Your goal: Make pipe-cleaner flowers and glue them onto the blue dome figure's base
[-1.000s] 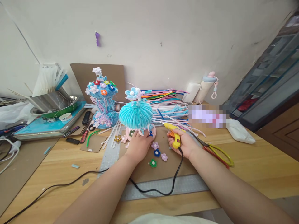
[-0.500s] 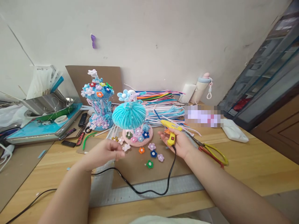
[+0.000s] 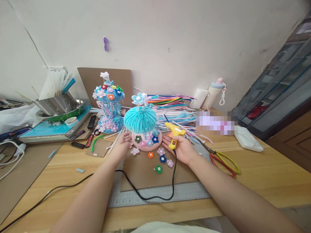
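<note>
A light-blue pipe-cleaner mushroom (image 3: 141, 119) stands on a round pink base (image 3: 146, 142) ringed with small flowers. My left hand (image 3: 122, 145) reaches to the base's left edge, fingers partly spread, touching or nearly touching it. My right hand (image 3: 181, 149) sits just right of the base and holds a yellow glue gun (image 3: 174, 133) by its handle, nozzle pointing left. Several loose flowers (image 3: 161, 158) lie on the brown cardboard sheet (image 3: 145, 174) in front of the base. The gun's black cord (image 3: 145, 194) loops across the board.
A taller blue flowered model (image 3: 109, 103) stands behind left. Piled pipe cleaners (image 3: 175, 110) lie at the back, scissors (image 3: 225, 160) to the right, a metal tray and clutter (image 3: 55, 110) at left. A grey cutting mat (image 3: 189, 191) lies under the cardboard.
My left hand left the base's front, drew back to the left, and has now come forward to the base's left edge. My right hand with the glue gun moved closer to the base.
</note>
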Tool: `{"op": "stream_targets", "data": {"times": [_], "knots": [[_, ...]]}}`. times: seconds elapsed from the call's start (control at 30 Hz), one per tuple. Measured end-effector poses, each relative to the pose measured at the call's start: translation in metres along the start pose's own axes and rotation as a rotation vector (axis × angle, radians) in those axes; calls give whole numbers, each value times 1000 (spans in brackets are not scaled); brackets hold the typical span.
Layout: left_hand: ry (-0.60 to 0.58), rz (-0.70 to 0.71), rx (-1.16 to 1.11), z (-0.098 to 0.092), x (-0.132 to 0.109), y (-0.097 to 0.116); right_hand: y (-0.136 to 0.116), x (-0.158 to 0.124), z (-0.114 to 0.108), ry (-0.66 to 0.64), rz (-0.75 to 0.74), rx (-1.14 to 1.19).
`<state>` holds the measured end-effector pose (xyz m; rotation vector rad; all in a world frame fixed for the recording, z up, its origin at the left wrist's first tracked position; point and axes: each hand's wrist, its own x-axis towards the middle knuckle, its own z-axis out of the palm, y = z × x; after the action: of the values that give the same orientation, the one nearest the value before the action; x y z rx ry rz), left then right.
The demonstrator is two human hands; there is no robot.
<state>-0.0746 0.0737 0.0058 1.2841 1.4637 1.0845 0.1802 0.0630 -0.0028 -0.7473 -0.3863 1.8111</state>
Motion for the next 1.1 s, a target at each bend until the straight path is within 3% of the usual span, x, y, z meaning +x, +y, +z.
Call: {"op": "stream_targets", "data": {"times": [0.23, 0.37, 0.5, 0.57, 0.63, 0.77, 0.83, 0.93, 1.1], "knots": [[34, 29, 116, -3, -1, 1, 4, 1, -3, -46, 23, -19], [170, 48, 320, -4, -7, 4, -7, 0, -5, 76, -114, 7], [310, 26, 494, -13, -11, 11, -34, -6, -15, 202, -195, 61], [260, 19, 533, -17, -14, 14, -48, -8, -22, 238, -187, 80], [112, 5, 559, -14, -21, 17, -56, -10, -28, 277, -165, 95], [-208, 7, 603, 10, -42, 16, -57, -11, -29, 292, -81, 113], [-177, 132, 734, 27, -51, 14, -53, -12, -27, 273, -36, 116], [-69, 163, 899, 47, -57, 11, -48, -13, -26, 260, -7, 119], [-67, 180, 1031, 58, -57, 7, -44, -10, -28, 263, 20, 119]]}}
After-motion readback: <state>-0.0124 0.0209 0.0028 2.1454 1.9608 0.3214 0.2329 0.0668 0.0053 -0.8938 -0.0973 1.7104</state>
